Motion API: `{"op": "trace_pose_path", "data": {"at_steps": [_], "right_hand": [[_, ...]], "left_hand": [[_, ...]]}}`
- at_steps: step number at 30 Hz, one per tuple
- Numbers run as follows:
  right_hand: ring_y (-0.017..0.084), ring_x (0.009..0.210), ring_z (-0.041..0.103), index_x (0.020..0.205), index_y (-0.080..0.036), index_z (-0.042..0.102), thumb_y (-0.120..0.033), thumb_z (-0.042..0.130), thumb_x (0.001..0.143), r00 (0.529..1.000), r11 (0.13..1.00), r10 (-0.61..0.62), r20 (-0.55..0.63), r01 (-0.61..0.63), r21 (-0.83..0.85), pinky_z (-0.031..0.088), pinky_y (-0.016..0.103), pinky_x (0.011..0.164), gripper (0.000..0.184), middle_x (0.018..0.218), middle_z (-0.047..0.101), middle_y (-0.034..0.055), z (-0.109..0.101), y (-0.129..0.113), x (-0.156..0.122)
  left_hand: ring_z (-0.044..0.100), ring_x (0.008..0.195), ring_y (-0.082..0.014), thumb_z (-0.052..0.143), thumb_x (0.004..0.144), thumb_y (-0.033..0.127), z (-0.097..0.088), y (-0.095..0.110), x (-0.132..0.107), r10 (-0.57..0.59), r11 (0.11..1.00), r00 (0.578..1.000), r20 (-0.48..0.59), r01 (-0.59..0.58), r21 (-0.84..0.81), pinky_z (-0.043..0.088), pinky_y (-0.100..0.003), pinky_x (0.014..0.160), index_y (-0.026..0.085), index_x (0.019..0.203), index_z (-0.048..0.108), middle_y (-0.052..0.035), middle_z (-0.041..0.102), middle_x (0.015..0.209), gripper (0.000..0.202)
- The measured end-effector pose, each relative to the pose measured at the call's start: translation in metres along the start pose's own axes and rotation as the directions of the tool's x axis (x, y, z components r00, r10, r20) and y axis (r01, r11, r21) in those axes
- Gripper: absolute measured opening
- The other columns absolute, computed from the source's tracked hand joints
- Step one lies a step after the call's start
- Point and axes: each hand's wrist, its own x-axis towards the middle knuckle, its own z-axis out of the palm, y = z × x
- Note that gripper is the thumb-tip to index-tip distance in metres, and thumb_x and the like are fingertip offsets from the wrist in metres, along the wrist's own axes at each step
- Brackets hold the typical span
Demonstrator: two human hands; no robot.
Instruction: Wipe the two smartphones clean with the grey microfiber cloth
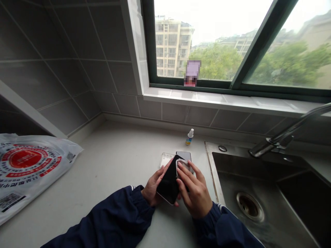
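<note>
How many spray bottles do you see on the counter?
1: a small white-capped spray bottle standing on the white counter, near the tiled wall and just left of the steel sink. Another could be hidden from this view.

Flat, overcast daylight comes through the window (207, 41), its pale sky nearly blown out, while the tiled wall (69, 44) falls into dim grey. The wide lens bows the view's edges, and a pixelated patch (192, 73) blurs part of the sill (232, 100). The bench (116, 162) under the hands (198, 191) shows only faint, soft shadows.
</note>
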Motion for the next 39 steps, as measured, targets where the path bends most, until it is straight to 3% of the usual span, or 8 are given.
{"op": "trace_pose_path", "data": {"at_steps": [4,7,9,14,18,23,31,39], "right_hand": [[0.035,0.145,0.028,0.142,-0.017,0.050,-0.016,0.052,0.093,0.997,0.996,-0.042,0.064,0.047,-0.076,0.038,0.060,0.110,0.048,0.147,0.049,0.0087,0.004,-0.009,-0.003],[0.036,0.147,0.023,0.149,-0.012,0.039,-0.022,0.051,0.096,0.975,0.986,-0.102,0.198,0.125,-0.108,0.030,0.063,0.113,0.055,0.154,0.038,0.0132,0.007,-0.020,-0.005],[0.036,0.147,0.022,0.152,-0.009,0.032,-0.031,0.051,0.097,0.949,0.979,-0.146,0.281,0.180,-0.100,0.026,0.062,0.116,0.062,0.156,0.032,0.0145,0.008,-0.028,-0.007],[0.033,0.148,0.022,0.152,-0.009,0.032,-0.044,0.051,0.097,0.895,0.965,-0.230,0.383,0.261,-0.031,0.026,0.055,0.118,0.067,0.158,0.025,0.0120,0.007,-0.044,-0.009],[0.031,0.148,0.021,0.152,-0.011,0.032,-0.043,0.048,0.098,0.870,0.962,-0.242,0.430,0.271,-0.007,0.024,0.051,0.120,0.065,0.160,0.022,0.0088,0.006,-0.049,-0.010],[0.028,0.149,0.021,0.150,-0.014,0.038,-0.038,0.046,0.099,0.879,0.964,-0.240,0.413,0.265,-0.003,0.016,0.047,0.123,0.056,0.160,0.024,0.0051,0.006,-0.048,-0.011],[0.026,0.148,0.024,0.148,-0.015,0.042,-0.037,0.046,0.100,0.883,0.959,-0.255,0.393,0.283,-0.013,0.016,0.045,0.123,0.053,0.158,0.028,0.0043,0.006,-0.045,-0.010],[0.033,0.148,0.020,0.154,-0.008,0.026,-0.049,0.041,0.100,0.884,0.949,-0.245,0.397,0.302,-0.089,0.032,0.052,0.116,0.069,0.160,0.021,0.0115,0.011,-0.040,-0.013]], "left_hand": [[0.071,0.094,-0.0291,0.036,0.098,0.048,-0.002,-0.004,0.003,0.063,0.997,0.998,-0.014,-0.063,-0.046,0.057,-0.042,0.071,0.033,0.155,0.019,-0.0144,0.059,0.135,0.061],[0.065,0.112,-0.0260,0.038,0.098,0.045,0.000,-0.008,0.005,0.147,0.985,0.985,-0.092,-0.154,-0.071,0.049,-0.038,0.096,0.020,0.153,0.028,-0.0142,0.063,0.129,0.061],[0.064,0.114,-0.0253,0.040,0.098,0.046,0.001,-0.008,0.005,0.157,0.984,0.979,-0.131,-0.166,-0.067,0.045,-0.037,0.102,0.018,0.153,0.029,-0.0138,0.067,0.123,0.063],[0.070,0.098,-0.0244,0.045,0.093,0.057,0.000,-0.005,0.001,0.136,0.987,0.973,-0.186,-0.150,-0.061,0.050,-0.036,0.093,0.021,0.154,0.023,-0.0126,0.073,0.104,0.074],[0.071,0.096,-0.0292,0.044,0.089,0.066,-0.003,-0.002,0.000,0.124,0.983,0.975,-0.186,-0.146,-0.114,0.050,-0.045,0.090,0.030,0.155,0.020,-0.0152,0.070,0.115,0.079],[0.071,0.095,-0.0315,0.043,0.087,0.070,-0.002,-0.001,0.000,0.134,0.976,0.970,-0.204,-0.165,-0.144,0.048,-0.052,0.090,0.035,0.152,0.026,-0.0177,0.065,0.126,0.075],[0.070,0.097,-0.0325,0.043,0.086,0.072,-0.005,0.000,0.001,0.128,0.977,0.973,-0.191,-0.157,-0.142,0.047,-0.054,0.091,0.035,0.153,0.024,-0.0188,0.064,0.126,0.079],[0.062,0.118,-0.0303,0.037,0.092,0.066,0.001,-0.008,0.003,0.222,0.967,0.965,-0.141,-0.236,-0.096,0.035,-0.048,0.110,0.024,0.155,0.022,-0.0164,0.060,0.135,0.077]]}}
